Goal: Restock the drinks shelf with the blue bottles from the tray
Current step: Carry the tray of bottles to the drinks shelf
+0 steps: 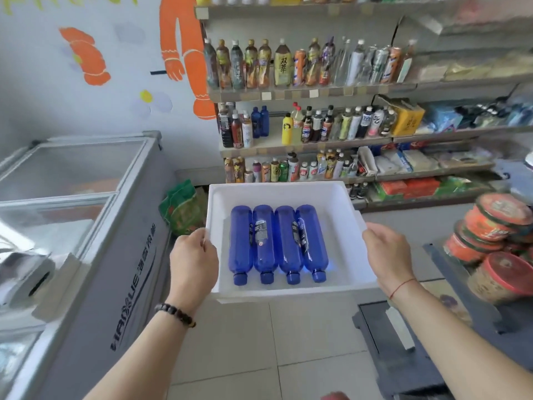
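Observation:
I hold a white foam tray (343, 215) in front of me above the tiled floor. My left hand (193, 256) grips its left rim and my right hand (386, 252) grips its right rim. Several blue bottles (277, 243) lie side by side in the tray, caps pointing toward me. Ahead stands the drinks shelf (305, 145), where two blue bottles of the same kind (260, 122) stand upright with an open gap to their right.
A chest freezer (95, 226) with glass lids stands close on the left. Green bags (181, 209) lie on the floor beside it. On the right a dark rack (450, 284) carries stacked instant noodle bowls (499, 235). Other shelves hold many drinks and packets.

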A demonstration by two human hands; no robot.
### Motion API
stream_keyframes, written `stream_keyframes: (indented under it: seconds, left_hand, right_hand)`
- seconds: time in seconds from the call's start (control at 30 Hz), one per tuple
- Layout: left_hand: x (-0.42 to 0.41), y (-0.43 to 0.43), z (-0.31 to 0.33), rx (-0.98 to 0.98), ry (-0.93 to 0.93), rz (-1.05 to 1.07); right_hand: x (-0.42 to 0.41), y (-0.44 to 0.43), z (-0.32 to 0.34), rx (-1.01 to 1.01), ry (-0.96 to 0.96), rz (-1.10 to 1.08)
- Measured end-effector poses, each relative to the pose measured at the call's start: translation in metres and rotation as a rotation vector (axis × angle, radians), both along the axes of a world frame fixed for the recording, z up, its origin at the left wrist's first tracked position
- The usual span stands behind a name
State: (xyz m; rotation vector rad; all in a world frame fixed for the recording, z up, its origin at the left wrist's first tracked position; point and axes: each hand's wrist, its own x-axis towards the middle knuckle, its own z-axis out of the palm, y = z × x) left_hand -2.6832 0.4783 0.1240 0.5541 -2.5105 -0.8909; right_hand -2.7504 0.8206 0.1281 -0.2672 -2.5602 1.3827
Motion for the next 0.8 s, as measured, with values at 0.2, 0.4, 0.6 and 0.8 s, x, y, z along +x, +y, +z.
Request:
stream_keyframes:
  seconds: [0.2, 0.4, 0.6, 0.8]
  left_hand:
    - [-0.099, -0.028, -0.024, 0.036, -0.035, 0.006]
    - [-0.206, -0.045, -0.085, 0.105, -0.128, 0.066]
    - [-0.304, -0.050, -0.166, 0.185, -0.205, 0.130]
    - [-0.402, -0.062, -0.281, 0.107, -0.260, 0.107]
  right_hand:
    - [-0.096, -0.038, -0.028, 0.000, -0.058, -0.027]
    - [-0.204, -0.062, -0.087, -0.009, -0.114, -0.062]
    - [-0.306, -0.069, -0.170, -0.045, -0.166, -0.054]
    - [-0.404, -0.082, -0.277, -0.039, -0.166, -0.070]
